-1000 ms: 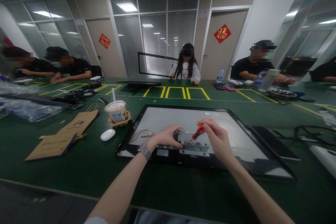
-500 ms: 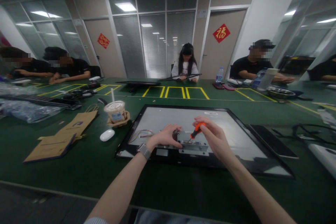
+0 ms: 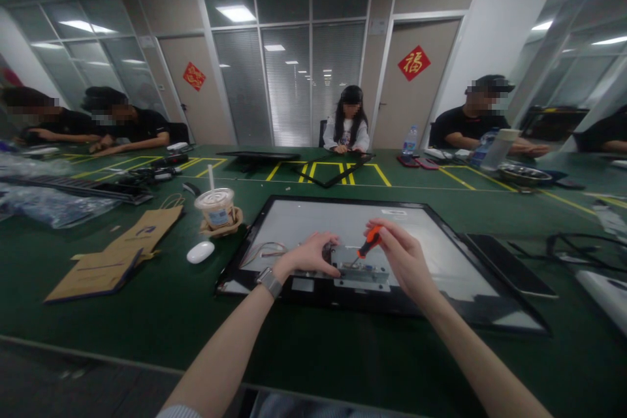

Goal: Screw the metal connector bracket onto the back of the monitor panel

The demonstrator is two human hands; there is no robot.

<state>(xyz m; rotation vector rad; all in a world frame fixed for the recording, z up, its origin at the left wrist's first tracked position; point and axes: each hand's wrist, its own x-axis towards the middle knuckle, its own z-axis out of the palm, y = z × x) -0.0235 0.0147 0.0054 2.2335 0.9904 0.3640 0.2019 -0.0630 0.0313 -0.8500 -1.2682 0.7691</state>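
A flat panel (image 3: pixel 441 248) with a black frame lies on the green table in front of me. Near its front edge sits a metal bracket (image 3: pixel 365 277) with a circuit board on it. My left hand (image 3: pixel 313 255) grips the bracket's left end, thumb and fingers around a dark part there. In my right hand (image 3: pixel 396 248) is an orange and black screwdriver (image 3: pixel 369 241), tilted, its tip down at the board. Thin wires (image 3: pixel 264 249) lie on the panel left of my left hand.
Left of the panel are a drink cup (image 3: pixel 215 209), a white mouse (image 3: pixel 200 252) and brown paper bags (image 3: pixel 117 251). A black phone-like slab (image 3: pixel 509 264) and cables lie right. Across the table, a person (image 3: pixel 349 121) sits behind a thin black frame (image 3: pixel 328 179).
My right hand and the screwdriver have shifted very slightly right. Across the table, the person has lowered the black frame onto the tabletop. My left hand stays in place.
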